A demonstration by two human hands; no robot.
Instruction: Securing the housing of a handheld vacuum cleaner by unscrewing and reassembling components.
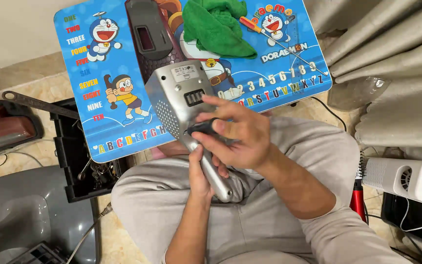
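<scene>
My left hand [202, 172] grips the handle of a silver metal device [179, 95] with a perforated head and a small black vent, held tilted over my lap. My right hand [238, 132] lies across the neck of the device, its fingers closed on a small black part [202, 128] there. The device's head overlaps the front edge of a small blue cartoon-printed table [94, 93]. On the table lie a dark red and black casing [150, 36], a green cloth [218, 27] and an orange-handled screwdriver [257, 28].
A black open toolbox [79, 156] with metal tools stands at my left knee, with a dark red appliance part [3, 127] and a grey plastic item [30, 210] on the floor beyond. Grey curtains [396, 73] hang right; a white fan-like unit [406, 178] and a red-handled tool [357, 200] sit below them.
</scene>
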